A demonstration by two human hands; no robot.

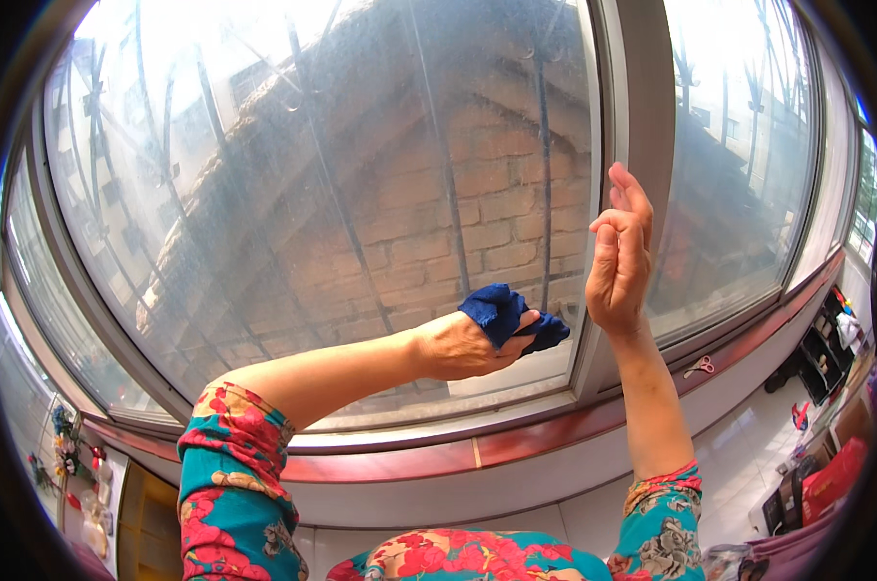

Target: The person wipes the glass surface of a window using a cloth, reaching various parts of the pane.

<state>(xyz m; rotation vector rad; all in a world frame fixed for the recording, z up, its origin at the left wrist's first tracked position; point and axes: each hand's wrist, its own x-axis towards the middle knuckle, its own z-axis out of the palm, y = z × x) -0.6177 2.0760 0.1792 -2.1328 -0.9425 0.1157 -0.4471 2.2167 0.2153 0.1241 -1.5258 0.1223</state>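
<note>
A crumpled dark blue cloth (495, 314) is bunched in my left hand (458, 350), and part of it sticks out beyond the fingers. That hand is at the lower right part of a large window pane (380, 240); the glass looks hazy and streaked. My right hand (622, 261) is raised in front of the metal window frame (638, 94), its index finger bent near the thumb and other fingers extended. Nothing shows in its grasp. Whether it touches the frame, I cannot tell.
Below the window runs a reddish sill (380, 465), with pink-handled scissors (700, 367) on it at right. Bars and a brick wall (496, 210) stand outside. Artificial flowers (66, 443) are at far left. A black compartment tray (823, 356) and a red bag (834, 479) sit at right.
</note>
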